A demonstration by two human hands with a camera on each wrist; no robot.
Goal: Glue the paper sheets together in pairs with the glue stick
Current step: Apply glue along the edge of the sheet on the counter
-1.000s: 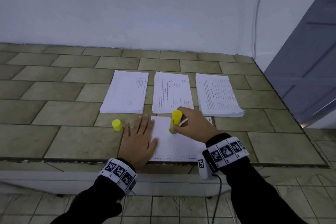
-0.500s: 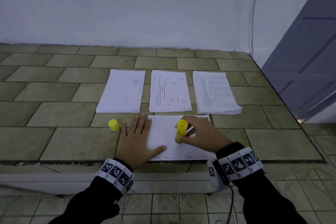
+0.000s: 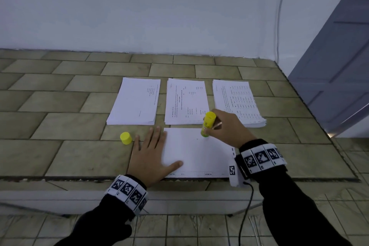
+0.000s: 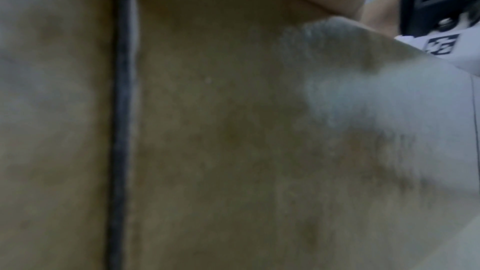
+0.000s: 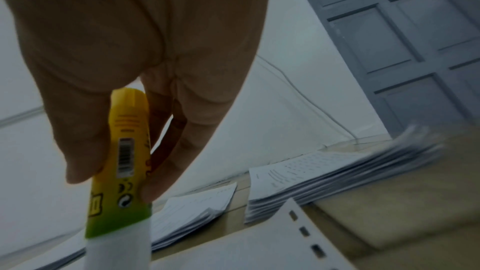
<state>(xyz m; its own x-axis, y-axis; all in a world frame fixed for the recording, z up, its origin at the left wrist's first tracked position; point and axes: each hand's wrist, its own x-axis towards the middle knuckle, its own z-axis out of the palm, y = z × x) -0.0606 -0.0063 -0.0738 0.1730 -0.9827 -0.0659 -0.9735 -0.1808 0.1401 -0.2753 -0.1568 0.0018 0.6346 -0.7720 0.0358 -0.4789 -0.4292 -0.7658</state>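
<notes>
Both arms wear long black sleeves [image 3: 295,211] that end at the wrists, leaving the hands bare. Just behind the left hand [image 3: 148,156] sits a white wristband [image 3: 127,189] printed with a row of square black-and-white coded markers. A matching band [image 3: 261,158] wraps the wrist behind the right hand [image 3: 229,126], also with block-pattern squares. Under that band hangs a white box [image 3: 233,173] bearing one small coded marker, and a thin black cable [image 3: 246,205] runs down from it beside the sleeve. The left wrist view shows the same marker [image 4: 440,45] next to a dark strap.

Tiled counter [image 3: 50,156], white wall [image 3: 139,6], grey panelled door [image 3: 339,66], hanging cable [image 3: 279,16].
</notes>
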